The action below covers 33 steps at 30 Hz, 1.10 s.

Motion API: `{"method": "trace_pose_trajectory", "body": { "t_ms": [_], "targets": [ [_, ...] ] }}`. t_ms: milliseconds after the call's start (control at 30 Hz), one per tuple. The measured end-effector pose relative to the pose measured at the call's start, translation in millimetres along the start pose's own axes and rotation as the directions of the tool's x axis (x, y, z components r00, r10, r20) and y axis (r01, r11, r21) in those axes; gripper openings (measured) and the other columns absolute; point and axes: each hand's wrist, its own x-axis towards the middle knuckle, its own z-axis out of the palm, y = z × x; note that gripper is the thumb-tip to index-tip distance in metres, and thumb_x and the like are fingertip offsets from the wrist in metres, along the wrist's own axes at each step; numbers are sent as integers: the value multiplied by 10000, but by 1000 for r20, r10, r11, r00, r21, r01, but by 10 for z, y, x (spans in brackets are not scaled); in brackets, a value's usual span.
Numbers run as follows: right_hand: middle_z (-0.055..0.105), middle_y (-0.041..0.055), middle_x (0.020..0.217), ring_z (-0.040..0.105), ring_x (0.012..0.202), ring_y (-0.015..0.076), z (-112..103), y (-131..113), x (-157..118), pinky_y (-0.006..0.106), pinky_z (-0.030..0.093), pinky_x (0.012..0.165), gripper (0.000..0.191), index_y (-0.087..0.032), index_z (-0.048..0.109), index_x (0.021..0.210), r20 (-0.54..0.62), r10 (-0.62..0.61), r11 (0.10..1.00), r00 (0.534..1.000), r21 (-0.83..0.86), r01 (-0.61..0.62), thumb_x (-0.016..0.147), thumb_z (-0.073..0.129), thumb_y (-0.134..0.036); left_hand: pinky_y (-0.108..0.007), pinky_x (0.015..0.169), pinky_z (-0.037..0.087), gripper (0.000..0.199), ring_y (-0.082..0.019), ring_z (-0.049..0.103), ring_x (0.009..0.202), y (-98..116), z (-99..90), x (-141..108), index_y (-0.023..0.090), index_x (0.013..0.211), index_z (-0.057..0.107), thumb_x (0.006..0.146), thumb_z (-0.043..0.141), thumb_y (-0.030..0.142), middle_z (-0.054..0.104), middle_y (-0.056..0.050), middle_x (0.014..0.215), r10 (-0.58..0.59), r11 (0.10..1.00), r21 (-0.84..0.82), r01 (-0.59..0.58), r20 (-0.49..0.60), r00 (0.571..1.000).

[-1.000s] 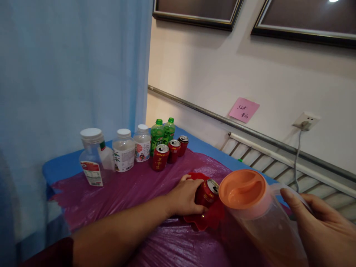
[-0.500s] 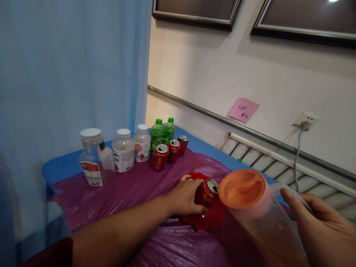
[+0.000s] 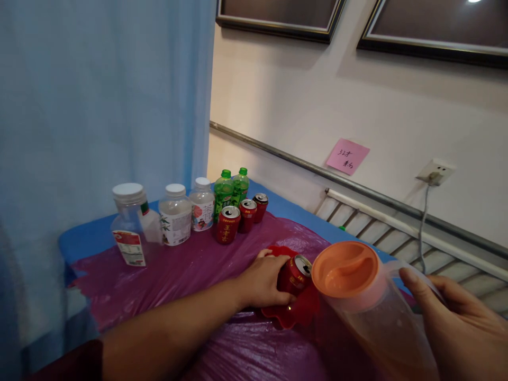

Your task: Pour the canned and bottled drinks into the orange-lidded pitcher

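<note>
My left hand (image 3: 265, 280) is wrapped round a red can (image 3: 292, 276) that stands in a red scalloped dish (image 3: 288, 316). The can's top is opened and tips slightly to the right. In my right hand (image 3: 448, 312) is the handle of a clear plastic pitcher (image 3: 387, 323) with an orange lid (image 3: 345, 269). The pitcher leans left, its spout side close against the can's rim. Amber liquid shows low inside the pitcher. Whether any liquid passes between pitcher and can, I cannot tell.
Purple plastic sheeting (image 3: 178, 275) covers part of a blue table (image 3: 85, 233). Behind my left arm stand three red cans (image 3: 227, 226), two green bottles (image 3: 223, 196) and several clear white-capped bottles (image 3: 175, 225). A radiator (image 3: 369, 227) runs along the wall.
</note>
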Motion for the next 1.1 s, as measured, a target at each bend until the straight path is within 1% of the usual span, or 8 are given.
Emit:
{"method": "trace_pose_trajectory", "body": {
  "t_ms": [200,400,533,667,800,967,1033,1100],
  "targets": [
    [636,-45,629,600,674,168,-6,-12,2,205,402,478,425,-241,748,813,-8,8,1000,1000,28,-7,741,753,-661,-494,1150,308,682,-330,665,1093,-26,6,2,289,1260,613,637,829,465,736,-39,1176,-4,1000,4,4,9,1000],
    [646,-46,647,592,680,164,-10,-3,6,209,387,485,418,-243,748,822,-4,-25,1000,1000,-18,25,772,728,-657,-494,1142,320,691,-326,654,1107,-17,-4,5,281,1260,613,629,840,452,732,-42,1179,-19,1000,-10,19,13,1000],
    [638,-43,638,580,686,166,-8,-16,-1,217,385,503,420,-235,743,806,-31,-30,999,999,-26,29,779,722,-654,-514,1141,311,664,-329,648,1109,12,-16,3,271,1227,624,624,859,421,732,-48,1161,-40,999,-23,40,23,999],
    [641,-46,642,571,679,161,-5,32,29,217,403,523,465,-239,749,820,-34,-39,998,999,-43,37,748,730,-698,-508,1132,322,647,-326,654,1095,19,-18,0,280,1216,629,626,856,418,736,-41,1149,-35,999,-23,36,18,999],
    [642,-50,639,575,665,157,-4,66,40,206,410,508,462,-241,754,837,-27,-31,999,999,-29,30,746,734,-694,-489,1125,339,658,-321,658,1085,6,-11,0,281,1225,629,624,845,439,738,-41,1155,-23,1000,-21,24,13,1000],
    [619,-45,596,576,616,158,-26,-25,-14,199,390,450,456,-227,746,829,6,-10,1000,1000,-6,10,760,728,-677,-494,1135,325,668,-328,661,1094,-6,-5,0,282,1245,623,633,832,453,738,-41,1165,-19,1000,-17,19,16,1000],
    [624,-41,602,591,623,162,-32,-64,-32,200,379,444,440,-223,736,828,14,-22,1000,1000,-16,22,785,715,-660,-493,1137,322,664,-327,667,1085,-9,-6,0,285,1245,624,638,826,461,741,-38,1160,-18,1000,-19,18,21,1000],
    [630,-37,609,602,637,170,-32,-79,-37,203,381,454,428,-216,727,818,-3,-53,998,999,-26,53,802,706,-644,-491,1136,324,666,-325,668,1082,-11,-7,0,290,1250,621,640,822,468,742,-37,1163,-14,1000,-20,15,22,1000]
  ]
}}
